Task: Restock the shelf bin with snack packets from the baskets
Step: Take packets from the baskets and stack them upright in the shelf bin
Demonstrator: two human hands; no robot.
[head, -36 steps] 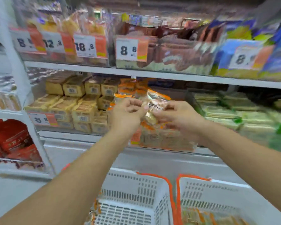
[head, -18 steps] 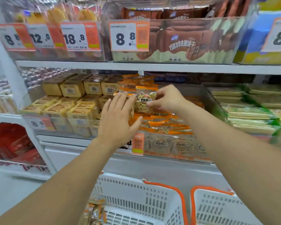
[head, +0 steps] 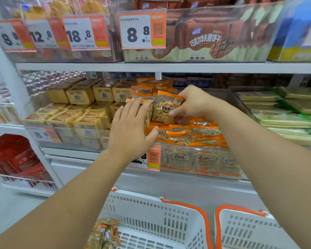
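Our right hand (head: 191,103) pinched the snack packet (head: 164,109) upright, left hand (head: 131,126) flat against the row; loosened, it could topple

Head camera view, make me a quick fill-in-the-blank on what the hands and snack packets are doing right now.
1. The right hand holds a snack packet upright over the shelf ____.
2. The left hand lies with fingers ____ against the standing packets.
3. The white baskets have ____ rims.

Missing words: bin; straight; orange
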